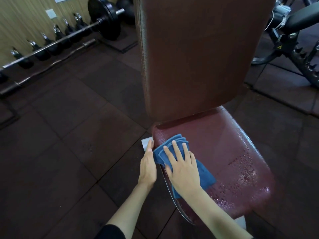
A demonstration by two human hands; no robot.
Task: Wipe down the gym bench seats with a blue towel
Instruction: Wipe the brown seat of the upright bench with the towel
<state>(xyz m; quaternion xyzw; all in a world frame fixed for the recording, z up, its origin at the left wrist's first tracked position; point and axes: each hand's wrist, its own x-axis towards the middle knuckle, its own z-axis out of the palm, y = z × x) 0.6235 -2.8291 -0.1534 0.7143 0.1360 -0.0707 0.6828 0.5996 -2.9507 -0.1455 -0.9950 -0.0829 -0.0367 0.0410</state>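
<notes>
A dark red padded bench seat [229, 152] lies in front of me, its surface wet with droplets toward the right and front. Its upright backrest [193, 54] rises behind it. A folded blue towel [174, 143] rests on the seat's left rear part. My right hand [183, 168] lies flat on the towel, fingers spread, pressing it onto the seat. My left hand [148, 165] sits against the seat's left edge beside the towel, fingers touching the towel's left corner and the seat side.
A loaded barbell [103, 18] and a curl bar [51, 64] lie on the rubber floor at the left. Kettlebells [41, 54] line the wall. Black machine frames [293, 40] stand at the right. A white frame part [145, 144] pokes out beneath the seat's left corner.
</notes>
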